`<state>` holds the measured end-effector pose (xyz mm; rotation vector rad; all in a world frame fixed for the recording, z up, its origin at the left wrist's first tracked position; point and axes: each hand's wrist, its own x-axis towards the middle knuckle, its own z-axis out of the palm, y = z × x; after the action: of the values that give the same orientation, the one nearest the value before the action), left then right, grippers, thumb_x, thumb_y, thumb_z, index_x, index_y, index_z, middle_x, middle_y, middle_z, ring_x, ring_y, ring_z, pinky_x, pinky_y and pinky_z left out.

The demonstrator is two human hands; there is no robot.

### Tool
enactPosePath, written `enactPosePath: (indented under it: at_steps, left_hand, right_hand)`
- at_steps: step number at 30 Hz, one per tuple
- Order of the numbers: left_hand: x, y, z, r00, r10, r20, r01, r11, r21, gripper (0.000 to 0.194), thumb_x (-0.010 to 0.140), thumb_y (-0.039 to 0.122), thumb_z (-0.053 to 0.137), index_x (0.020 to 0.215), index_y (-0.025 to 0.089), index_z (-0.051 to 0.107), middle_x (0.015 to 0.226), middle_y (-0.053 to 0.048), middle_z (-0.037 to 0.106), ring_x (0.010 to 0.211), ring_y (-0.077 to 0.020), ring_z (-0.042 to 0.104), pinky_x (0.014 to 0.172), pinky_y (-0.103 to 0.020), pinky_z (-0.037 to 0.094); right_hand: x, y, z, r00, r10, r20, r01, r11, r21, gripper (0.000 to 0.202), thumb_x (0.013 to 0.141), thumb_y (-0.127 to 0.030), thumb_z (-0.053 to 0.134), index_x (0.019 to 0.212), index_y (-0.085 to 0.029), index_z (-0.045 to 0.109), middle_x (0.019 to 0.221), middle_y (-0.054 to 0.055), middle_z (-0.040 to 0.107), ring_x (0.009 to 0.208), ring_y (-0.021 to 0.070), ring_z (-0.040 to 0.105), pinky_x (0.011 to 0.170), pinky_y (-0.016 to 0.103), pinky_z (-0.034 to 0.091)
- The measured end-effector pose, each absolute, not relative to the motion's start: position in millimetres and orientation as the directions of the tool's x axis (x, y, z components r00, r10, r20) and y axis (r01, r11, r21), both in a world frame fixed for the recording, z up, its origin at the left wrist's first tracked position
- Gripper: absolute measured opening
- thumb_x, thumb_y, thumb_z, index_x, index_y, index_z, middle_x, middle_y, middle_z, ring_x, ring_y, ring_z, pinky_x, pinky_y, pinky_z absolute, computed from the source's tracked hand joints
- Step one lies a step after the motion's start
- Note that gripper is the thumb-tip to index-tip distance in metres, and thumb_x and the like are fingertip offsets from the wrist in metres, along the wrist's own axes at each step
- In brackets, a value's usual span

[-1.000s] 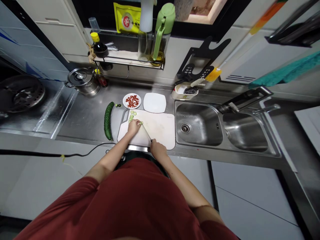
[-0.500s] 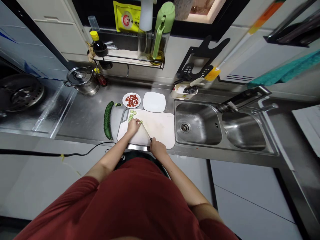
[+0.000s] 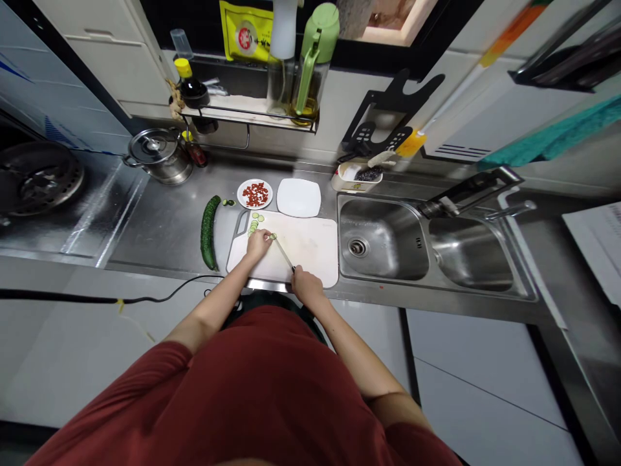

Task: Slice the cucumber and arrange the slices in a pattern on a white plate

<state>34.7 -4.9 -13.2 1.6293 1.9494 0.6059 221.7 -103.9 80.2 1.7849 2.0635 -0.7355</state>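
On the white cutting board point(image 3: 310, 249), my right hand point(image 3: 306, 287) is closed round the dark handle of a knife point(image 3: 284, 253). Its blade points away and to the left, toward my other hand. My left hand point(image 3: 259, 244) is closed, with its fingertips pinching a small cucumber slice point(image 3: 273, 237) at the blade's tip. Several pale green cucumber slices point(image 3: 254, 224) lie at the board's upper left, just beyond my left hand. A whole dark green cucumber point(image 3: 208, 233) rests on the steel counter to the left of the board.
Behind the board stand a plate of chopped red pieces point(image 3: 255, 195) and a white square plate point(image 3: 299, 198). Two small cucumber ends point(image 3: 229, 202) lie nearby. A double sink point(image 3: 383, 239) is on the right. A lidded steel pot point(image 3: 158, 155) stands at the back left, below a bottle shelf point(image 3: 252, 116).
The whole view has shifted very slightly. Both hands, the knife and the cucumber slices stay in nearly the same places.
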Motion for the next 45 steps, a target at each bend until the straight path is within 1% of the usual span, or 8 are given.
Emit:
enactPosePath:
  at_steps: [8,13,17,26,35,40,45]
  left_hand:
    - [34.5,-5.0,-13.5,-0.143,0.983,-0.116,0.748,0.184,0.637,0.022,0.076,0.018,0.063,0.096,0.017,0.072,0.085,-0.006,0.068,0.082,-0.0183,0.062,0.079,-0.029,0.048]
    - [34.1,-5.2,-13.6,-0.142,0.984,-0.11,0.737,0.18,0.652,0.022,0.075,0.018,0.063,0.095,0.016,0.072,0.085,-0.006,0.068,0.079,-0.0178,0.061,0.077,-0.028,0.047]
    - [33.6,-4.9,-13.8,-0.139,0.984,-0.11,0.734,0.177,0.655,0.022,0.076,0.018,0.063,0.096,0.016,0.072,0.084,-0.006,0.068,0.078,-0.0177,0.061,0.076,-0.028,0.047]
    - [32.5,-4.0,-19.2,-0.135,0.985,-0.11,0.743,0.174,0.646,0.022,0.075,0.018,0.063,0.096,0.017,0.072,0.084,-0.006,0.068,0.078,-0.0172,0.061,0.077,-0.028,0.047]
    - [34.2,-5.3,-14.1,-0.146,0.981,-0.13,0.748,0.195,0.634,0.023,0.077,0.02,0.064,0.098,0.017,0.072,0.087,-0.006,0.069,0.083,-0.0185,0.062,0.079,-0.027,0.047]
    - [34.2,-5.6,-13.6,-0.146,0.983,-0.115,0.748,0.186,0.638,0.022,0.076,0.019,0.064,0.097,0.016,0.072,0.087,-0.007,0.069,0.081,-0.0187,0.062,0.077,-0.028,0.047]
    - [34.3,-4.8,-12.2,-0.141,0.982,-0.124,0.744,0.188,0.641,0.022,0.076,0.018,0.063,0.096,0.015,0.072,0.085,-0.006,0.068,0.08,-0.0184,0.062,0.076,-0.028,0.047]
  right_hand:
    - [224.1,-102.7,79.4,-0.168,0.813,-0.557,0.982,0.089,-0.165,0.027,0.098,-0.026,0.033,0.116,-0.013,0.05,0.103,0.017,0.068,0.097,0.0258,0.067,0.079,0.033,0.047]
    - [224.7,-103.7,76.7,-0.174,0.827,-0.534,0.98,0.094,-0.175,0.026,0.098,-0.026,0.034,0.114,-0.014,0.051,0.1,0.016,0.069,0.095,0.0259,0.067,0.078,0.034,0.047]
    - [225.3,-105.2,78.4,-0.167,0.819,-0.549,0.982,0.089,-0.165,0.028,0.099,-0.026,0.032,0.115,-0.013,0.051,0.1,0.017,0.069,0.095,0.0266,0.067,0.077,0.035,0.047]
    - [225.2,-105.6,77.4,-0.158,0.818,-0.553,0.985,0.089,-0.149,0.028,0.099,-0.027,0.032,0.115,-0.013,0.05,0.101,0.017,0.069,0.096,0.0259,0.067,0.079,0.034,0.047]
    - [226.0,-104.6,77.8,-0.169,0.812,-0.559,0.982,0.089,-0.168,0.028,0.098,-0.026,0.032,0.116,-0.013,0.049,0.102,0.017,0.068,0.097,0.0258,0.067,0.08,0.035,0.046]
    - [225.0,-103.9,79.4,-0.164,0.814,-0.557,0.982,0.081,-0.17,0.028,0.098,-0.024,0.032,0.115,-0.012,0.05,0.102,0.017,0.069,0.096,0.0277,0.067,0.078,0.036,0.046]
    - [223.3,-102.5,79.4,-0.162,0.814,-0.558,0.982,0.075,-0.176,0.026,0.098,-0.025,0.033,0.115,-0.013,0.049,0.103,0.017,0.068,0.097,0.0266,0.067,0.079,0.035,0.046]
